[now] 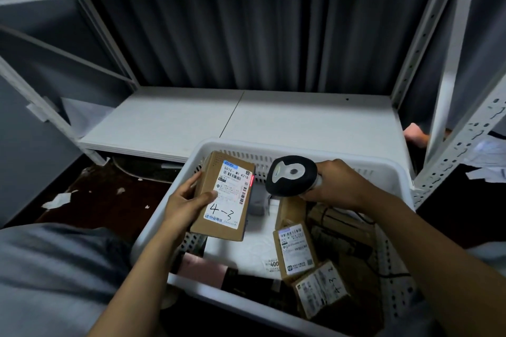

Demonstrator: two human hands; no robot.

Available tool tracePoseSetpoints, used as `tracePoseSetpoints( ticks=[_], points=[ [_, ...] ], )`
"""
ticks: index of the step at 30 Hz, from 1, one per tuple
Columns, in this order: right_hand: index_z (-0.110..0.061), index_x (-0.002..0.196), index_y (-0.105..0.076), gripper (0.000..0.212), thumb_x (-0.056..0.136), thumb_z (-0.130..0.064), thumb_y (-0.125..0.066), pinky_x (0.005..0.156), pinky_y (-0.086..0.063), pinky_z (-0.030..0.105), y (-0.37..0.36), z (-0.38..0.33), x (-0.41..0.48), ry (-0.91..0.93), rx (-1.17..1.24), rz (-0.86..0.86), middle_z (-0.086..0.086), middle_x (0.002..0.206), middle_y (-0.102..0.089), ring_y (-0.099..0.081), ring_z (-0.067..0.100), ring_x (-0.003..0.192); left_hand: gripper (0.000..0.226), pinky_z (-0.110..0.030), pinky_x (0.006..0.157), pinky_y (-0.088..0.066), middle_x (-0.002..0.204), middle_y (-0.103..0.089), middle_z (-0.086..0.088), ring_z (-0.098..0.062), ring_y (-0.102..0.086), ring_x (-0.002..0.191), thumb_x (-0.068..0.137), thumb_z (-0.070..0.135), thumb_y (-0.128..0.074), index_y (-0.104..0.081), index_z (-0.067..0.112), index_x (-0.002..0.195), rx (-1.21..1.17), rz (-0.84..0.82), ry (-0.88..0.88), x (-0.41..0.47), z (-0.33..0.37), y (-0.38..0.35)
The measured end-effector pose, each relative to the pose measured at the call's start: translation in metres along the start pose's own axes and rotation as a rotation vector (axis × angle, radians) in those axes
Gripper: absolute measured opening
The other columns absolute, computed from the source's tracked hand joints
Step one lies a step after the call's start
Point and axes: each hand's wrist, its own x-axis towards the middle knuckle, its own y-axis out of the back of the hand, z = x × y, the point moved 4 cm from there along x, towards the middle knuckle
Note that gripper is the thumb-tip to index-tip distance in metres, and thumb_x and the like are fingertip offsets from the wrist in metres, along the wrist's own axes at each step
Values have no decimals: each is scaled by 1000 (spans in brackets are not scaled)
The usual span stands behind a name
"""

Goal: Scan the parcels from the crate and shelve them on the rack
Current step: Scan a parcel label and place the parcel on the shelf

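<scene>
— So, how did things stand?
— The rack (246, 117) had its lower shelf just behind the white crate (301, 146). Several labelled boxes (295, 246) lay in the crate's right end.
— And the parcel (224, 197) being scanned?
— It was over the crate's left side, label up, marked "4-3". The left hand (186, 200) gripped its left edge, thumb on the label. The right hand (342, 186) was closed round the handle of the scanner (291, 175), whose head sat just beside the parcel.
— What might have gone wrong?
— The red glow (251, 180) lay on the parcel's right edge, not across the barcode (232, 177), so I judged the read could fail. A one-sided grip might also have let the box tip.
</scene>
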Motion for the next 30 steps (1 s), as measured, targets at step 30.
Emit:
tracePoseSetpoints(
  ticks=[30],
  points=[
    [-6,93,-67,4,89,-8,-67,52,-54,27,-4,-55,2,-10,638,142,9,67,-70,-66,21,55,47,-29,56,-56,98,-74,-13,-21,-72,73,84,13,-71,-53,7,127,-380,-27,135,-3,52,-6]
  ],
)
